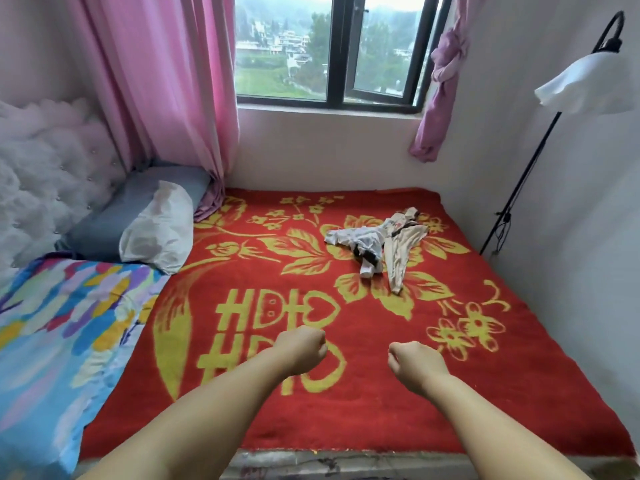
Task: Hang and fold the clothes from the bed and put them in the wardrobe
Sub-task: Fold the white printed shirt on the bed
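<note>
- The left hand [300, 348] has its fingers curled tight into a fist, holding nothing; the right hand [414, 365] is the same — curled in, nothing in it.
- Both fists hover side by side, apart from each other, over the near half of the bed [346, 410], arms stretched out from six o'clock. I judge this a ready pose ahead of the reach, since neither hand touches cloth.
- The clothes [379, 244] lie in a small rumpled heap at about one o'clock from the hands, well apart from them — white and beige pieces with dark trim, resting on the red blanket [485, 375] with its yellow flowers.
- Lying crumpled and overlapped, they likely need separating before any folding.
- At ten o'clock a white pillow [159, 226] leans on a grey one; a patterned quilt [59, 341] sits at nine o'clock.
- No wardrobe, hanger or basket shows here, so I cannot tell where the clothes will go.
</note>
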Demonstrator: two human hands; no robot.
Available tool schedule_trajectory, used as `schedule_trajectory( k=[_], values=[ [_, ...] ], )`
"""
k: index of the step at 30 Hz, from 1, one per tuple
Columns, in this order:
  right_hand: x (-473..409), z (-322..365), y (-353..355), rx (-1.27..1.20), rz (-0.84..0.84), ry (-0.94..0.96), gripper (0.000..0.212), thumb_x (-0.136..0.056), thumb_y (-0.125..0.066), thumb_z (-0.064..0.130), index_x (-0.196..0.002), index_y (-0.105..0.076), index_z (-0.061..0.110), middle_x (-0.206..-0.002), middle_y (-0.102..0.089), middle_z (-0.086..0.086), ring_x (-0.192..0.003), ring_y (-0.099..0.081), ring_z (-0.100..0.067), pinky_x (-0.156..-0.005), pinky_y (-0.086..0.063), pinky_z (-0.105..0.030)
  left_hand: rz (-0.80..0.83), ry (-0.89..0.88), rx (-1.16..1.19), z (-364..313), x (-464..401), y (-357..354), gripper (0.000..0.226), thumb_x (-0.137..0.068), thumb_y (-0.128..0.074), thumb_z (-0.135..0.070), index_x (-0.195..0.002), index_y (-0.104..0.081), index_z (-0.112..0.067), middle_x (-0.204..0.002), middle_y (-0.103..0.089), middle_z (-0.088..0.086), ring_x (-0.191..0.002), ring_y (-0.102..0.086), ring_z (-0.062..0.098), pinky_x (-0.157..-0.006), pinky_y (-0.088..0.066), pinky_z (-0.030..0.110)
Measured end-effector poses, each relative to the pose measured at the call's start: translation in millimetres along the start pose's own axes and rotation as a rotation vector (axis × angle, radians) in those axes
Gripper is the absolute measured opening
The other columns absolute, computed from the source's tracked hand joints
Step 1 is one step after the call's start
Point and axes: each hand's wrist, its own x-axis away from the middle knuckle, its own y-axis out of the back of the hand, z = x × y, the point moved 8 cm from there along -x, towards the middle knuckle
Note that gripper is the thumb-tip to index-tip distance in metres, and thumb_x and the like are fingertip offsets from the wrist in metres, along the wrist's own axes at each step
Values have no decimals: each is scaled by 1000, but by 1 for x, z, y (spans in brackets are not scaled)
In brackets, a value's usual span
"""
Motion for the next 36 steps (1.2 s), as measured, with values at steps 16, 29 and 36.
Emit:
schedule_trajectory(
  k=[16,29,36],
  values=[
    [-179,-196,-82,-179,185,-203,29,-98,-34,30,-106,-60,20,-100,-68,-1,-90,-63,-23,-65,-43,-30,262,-55,-11,-74,-283,-73,31,-97,-33,-26,-101,-59,-9,-97,-66,7,-86,-63,28,-66,-50,35],
    [-380,-335,-265,-258,284,-192,44,-97,-43,26,-140,-42,17,-146,-36,-8,-134,-33,-28,-107,-33,-43,300,54,146,-135,-488,-236,31,-96,-40,-23,-123,-54,-15,-118,-57,7,-107,-57,28,-82,-49,39],
    [-387,-334,-323,-308,-182,-208,38,-89,-44,22,-124,-56,12,-131,-51,-11,-131,-41,-30,-117,-13,-51,10,9,13,-110,-592,-255,61,-87,-52,-17,-146,-32,-17,-145,-35,14,-131,-36,33,-94,-41,45]
  ],
)
